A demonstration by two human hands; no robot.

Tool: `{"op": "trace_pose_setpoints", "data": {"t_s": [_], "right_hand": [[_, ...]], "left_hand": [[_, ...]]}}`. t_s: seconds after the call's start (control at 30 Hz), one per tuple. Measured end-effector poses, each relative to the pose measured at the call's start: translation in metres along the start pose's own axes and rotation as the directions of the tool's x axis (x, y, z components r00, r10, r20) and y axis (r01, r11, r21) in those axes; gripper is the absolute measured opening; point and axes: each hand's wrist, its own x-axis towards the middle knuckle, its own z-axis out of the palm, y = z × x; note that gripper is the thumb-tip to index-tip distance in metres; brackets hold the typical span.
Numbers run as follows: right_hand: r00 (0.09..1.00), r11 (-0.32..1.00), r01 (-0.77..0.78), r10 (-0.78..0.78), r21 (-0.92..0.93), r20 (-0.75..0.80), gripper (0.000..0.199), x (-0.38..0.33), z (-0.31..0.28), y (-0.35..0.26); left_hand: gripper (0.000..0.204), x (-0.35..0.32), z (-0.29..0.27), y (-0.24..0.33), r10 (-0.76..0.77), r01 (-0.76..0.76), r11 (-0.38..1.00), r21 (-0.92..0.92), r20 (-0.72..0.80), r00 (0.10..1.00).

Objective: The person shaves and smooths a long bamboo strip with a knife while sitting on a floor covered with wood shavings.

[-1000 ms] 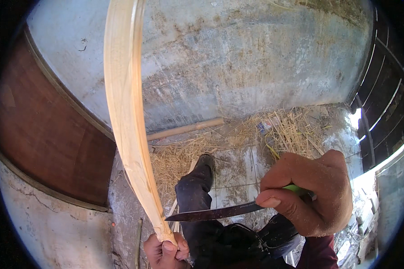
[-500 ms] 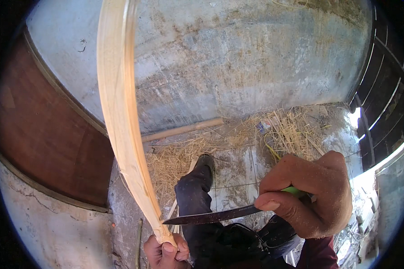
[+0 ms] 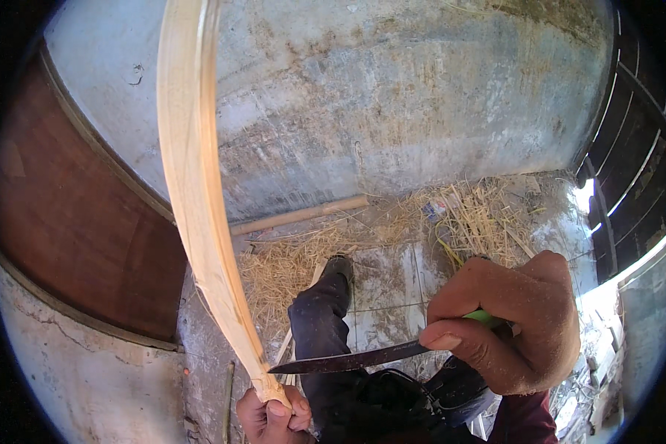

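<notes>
A long pale strip of split wood or bamboo (image 3: 200,177) rises from the lower middle to the top edge of the view. My left hand (image 3: 275,418) grips its narrow lower end, fingers wrapped round it. In my right hand (image 3: 507,325) is a knife with a dark blade (image 3: 355,361) and a green handle (image 3: 483,317), the fist closed round the handle. The blade points left, and its tip meets the strip's edge just above my left hand. Fine dust coats the right-hand fingers.
Straw-like shavings (image 3: 274,277) litter the tiled floor around my outstretched leg (image 3: 318,318). A wooden pole (image 3: 300,214) lies along the base of the stained wall (image 3: 407,103). More strips and shavings (image 3: 488,222) are heaped farther right. A brown panel (image 3: 81,214) stands at left, dark slats (image 3: 636,163) at right.
The wooden strip has tilted very slightly to the left at its upper part. Both hands keep nearly the same place, the knife tip still at the strip.
</notes>
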Motion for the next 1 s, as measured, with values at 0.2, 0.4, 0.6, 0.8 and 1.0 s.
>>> {"op": "trace_pose_setpoints", "data": {"t_s": [0.2, 0.4, 0.6, 0.8, 1.0], "right_hand": [[0.999, 0.999, -0.033, 0.032, 0.019, 0.003, 0.027, -0.0013, 0.0007, -0.0006], [1.0, 1.0, 0.0, 0.0, -0.018, 0.01, 0.028, -0.0004, -0.0002, -0.0004], [0.999, 0.999, 0.045, -0.045, 0.022, -0.01, 0.028, -0.0001, -0.0001, 0.002], [0.997, 0.994, 0.081, -0.081, 0.073, -0.009, 0.029, -0.0005, 0.0045, 0.0078], [0.998, 0.998, 0.057, -0.057, 0.033, 0.01, 0.029, 0.0013, -0.0008, 0.001]], "left_hand": [[0.034, -0.0006, -0.0025, -0.0009, -0.008, 0.008, 1.0, 0.0, 0.004, 1.0], [0.035, -0.0006, -0.0005, 0.0004, -0.009, 0.009, 1.0, 0.011, -0.015, 1.0], [0.036, 0.0022, -0.0012, 0.0, 0.002, -0.002, 1.0, 0.007, 0.013, 1.0], [0.036, -0.0002, -0.0004, -0.0005, 0.008, -0.008, 1.0, 0.008, -0.012, 1.0], [0.035, 0.0004, -0.0004, 0.0006, 0.003, -0.003, 1.0, 0.02, 0.003, 1.0]]}}
